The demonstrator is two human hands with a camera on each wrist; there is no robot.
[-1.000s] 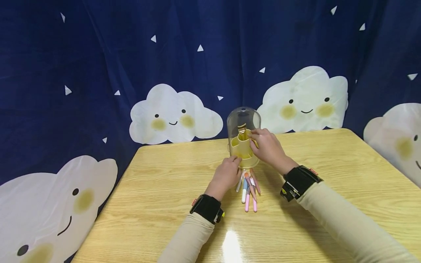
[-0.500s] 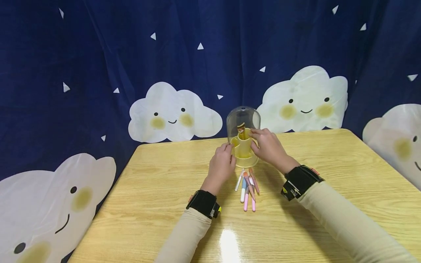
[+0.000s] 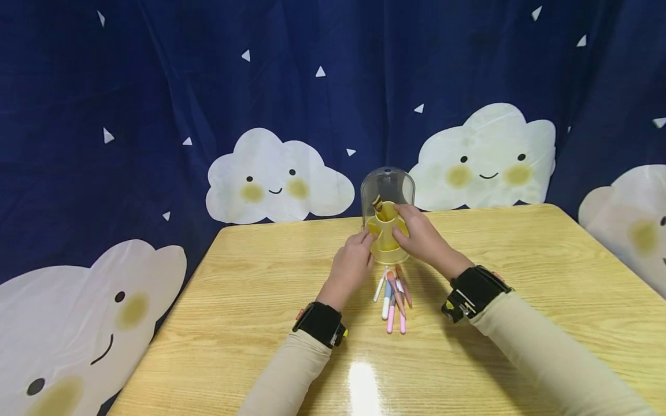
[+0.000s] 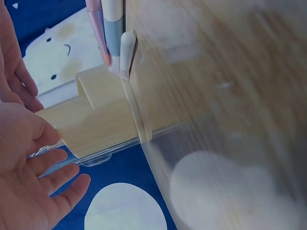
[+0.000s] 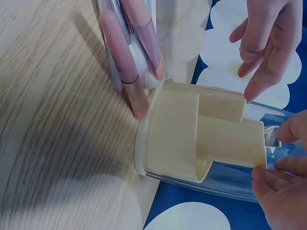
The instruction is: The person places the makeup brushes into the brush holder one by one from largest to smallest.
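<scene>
One yellow holder (image 3: 387, 236) sits btwn L/R fingers (image 3: 408, 212).

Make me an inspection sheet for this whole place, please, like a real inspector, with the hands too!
Surface: light wood-grain table, shiny in one spot near the front.
Job's things: yellow holder, upright, with a clear dome behind its cups; a shiny gold piece leaning in the tall cup, too small to name; makeup brushes overlapping in front.
Clutter: nothing seen.
Left hand: fingertips at the holder's left side, fingers spread.
Right hand: fingers and thumb at the tall cup's rim.
Cables: nothing seen.
Surroundings: dark blue curtain with smiling clouds and white triangles.
</scene>
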